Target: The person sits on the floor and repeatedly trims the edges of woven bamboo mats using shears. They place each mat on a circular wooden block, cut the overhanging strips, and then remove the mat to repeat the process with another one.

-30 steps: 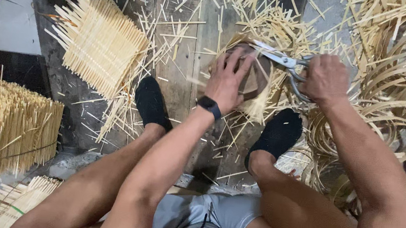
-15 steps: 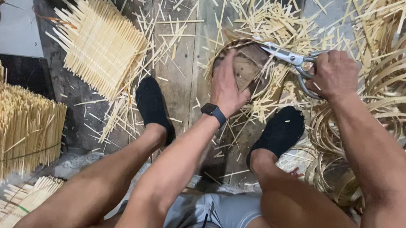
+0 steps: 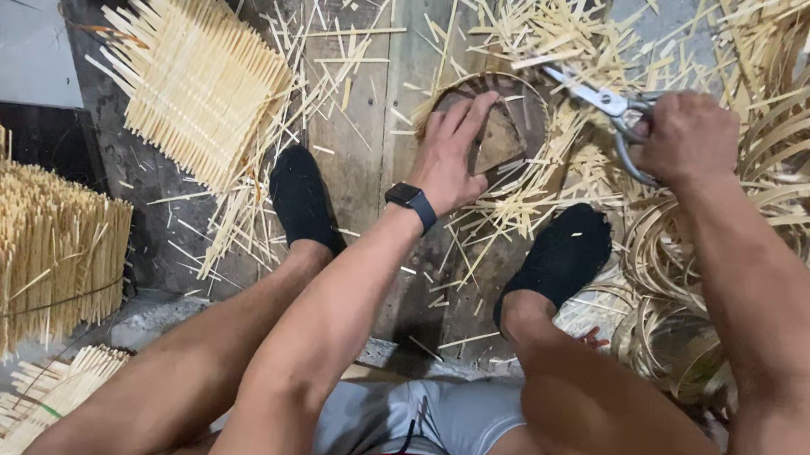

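My left hand [image 3: 450, 152] lies flat on a small round woven disc with a bamboo rim [image 3: 506, 128], pressing it onto the wooden floor between my feet. My right hand [image 3: 685, 137] grips a pair of metal scissors [image 3: 594, 97], blades pointing left over the disc's upper right rim. A black watch [image 3: 410, 201] sits on my left wrist. Cut bamboo slivers [image 3: 546, 32] lie scattered around the disc.
A square woven bamboo mat [image 3: 195, 75] lies at the left. Bundled stacks of bamboo sticks [image 3: 12, 246] stand at the far left. Coiled bamboo strips [image 3: 800, 189] pile at the right. My feet in black shoes [image 3: 303, 197] flank the disc.
My right hand with the scissors has shifted up and right along the disc's rim. My left hand has slid slightly left and flattened on the disc.
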